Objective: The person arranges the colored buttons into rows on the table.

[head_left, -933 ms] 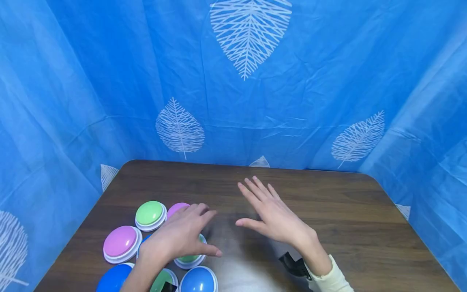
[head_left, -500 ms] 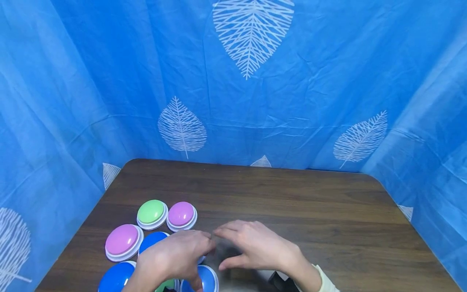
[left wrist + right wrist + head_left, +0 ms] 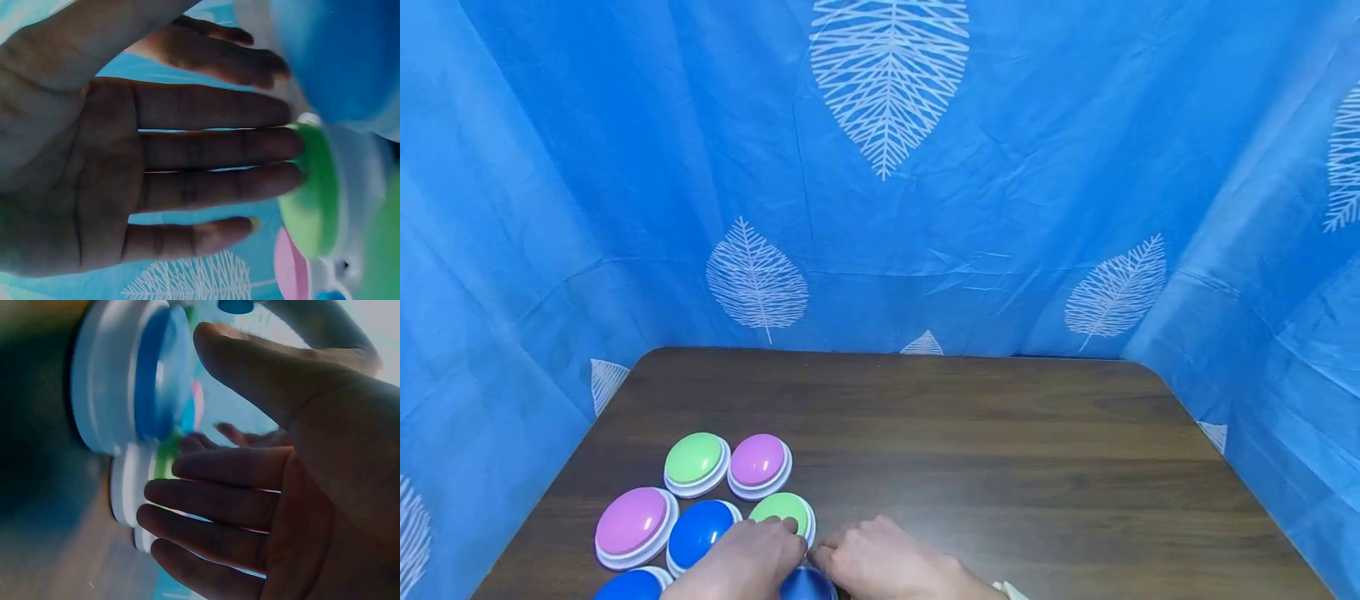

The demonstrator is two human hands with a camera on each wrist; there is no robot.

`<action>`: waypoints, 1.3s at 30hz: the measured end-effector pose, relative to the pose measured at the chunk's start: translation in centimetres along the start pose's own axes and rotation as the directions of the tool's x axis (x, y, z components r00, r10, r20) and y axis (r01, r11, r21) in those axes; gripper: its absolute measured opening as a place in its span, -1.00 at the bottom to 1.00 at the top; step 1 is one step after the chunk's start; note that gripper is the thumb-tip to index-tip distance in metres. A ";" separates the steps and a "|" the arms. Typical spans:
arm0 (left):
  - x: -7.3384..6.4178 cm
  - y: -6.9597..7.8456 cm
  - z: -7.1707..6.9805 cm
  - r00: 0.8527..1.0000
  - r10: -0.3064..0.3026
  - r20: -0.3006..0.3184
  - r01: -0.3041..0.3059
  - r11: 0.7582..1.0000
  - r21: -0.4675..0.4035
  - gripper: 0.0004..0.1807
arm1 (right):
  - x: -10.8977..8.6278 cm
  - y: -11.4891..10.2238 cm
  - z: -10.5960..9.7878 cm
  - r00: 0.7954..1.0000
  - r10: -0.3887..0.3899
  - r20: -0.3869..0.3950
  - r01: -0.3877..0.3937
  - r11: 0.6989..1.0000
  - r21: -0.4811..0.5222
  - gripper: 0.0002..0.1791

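A blue dome-topped buzzer button (image 3: pixel 807 585) with a white base lies at the near edge of the head view, between my two hands. My left hand (image 3: pixel 748 560) is on its left, fingers straight in the left wrist view, their tips at a green buzzer button (image 3: pixel 312 187). Whether they touch it I cannot tell. On the other side my right hand (image 3: pixel 891 562) reaches in, its fingers extended and thumb apart beside the blue buzzer button (image 3: pixel 164 375) in the right wrist view. Neither hand grips anything. The hands partly cover the near buttons.
More buzzer buttons cluster at the table's left: light green (image 3: pixel 694 458), pink (image 3: pixel 757 460), larger pink (image 3: pixel 631 521) and blue (image 3: pixel 702 533). The brown wooden table (image 3: pixel 1037 467) stretches to the right. A blue leaf-print curtain (image 3: pixel 970 208) surrounds its back and sides.
Both hands have moved toward the near edge, and the right hand has also come left, close to the left hand. The far pink button, partly covered before, now shows fully. The head view has shifted slightly.
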State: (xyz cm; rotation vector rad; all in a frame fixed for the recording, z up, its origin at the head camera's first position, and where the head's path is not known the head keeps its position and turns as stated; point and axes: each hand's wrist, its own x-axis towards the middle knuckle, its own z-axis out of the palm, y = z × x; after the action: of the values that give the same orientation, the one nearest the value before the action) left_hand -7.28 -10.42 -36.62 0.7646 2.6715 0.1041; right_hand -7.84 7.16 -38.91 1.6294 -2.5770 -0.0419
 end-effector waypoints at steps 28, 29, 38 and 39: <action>-3.5 -2.3 8.9 0.781 0.132 -0.610 0.016 0.973 0.232 -0.61 | -1.9 -1.0 4.6 0.979 0.028 -0.200 0.054 0.919 0.390 -0.40; -3.5 -2.3 9.1 0.780 0.132 -0.611 0.021 0.972 0.236 -0.61 | -1.9 -1.0 4.6 0.980 0.027 -0.195 0.054 0.917 0.395 -0.40; -3.5 -2.2 9.8 0.791 0.070 -0.608 0.072 0.976 0.206 -0.57 | -2.0 -0.4 5.1 0.977 -0.018 -0.212 0.109 0.900 0.422 -0.47; -3.6 -2.2 9.8 0.800 0.059 -0.598 0.074 0.978 0.195 -0.56 | -2.1 -0.5 5.2 0.974 -0.017 -0.226 0.115 0.894 0.432 -0.47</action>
State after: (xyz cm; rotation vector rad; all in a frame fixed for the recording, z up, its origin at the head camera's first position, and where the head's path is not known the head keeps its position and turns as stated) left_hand -2.02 -14.40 -45.04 0.9050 3.3377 0.0727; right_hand -7.02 8.71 -44.25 1.7339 -2.4788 0.7314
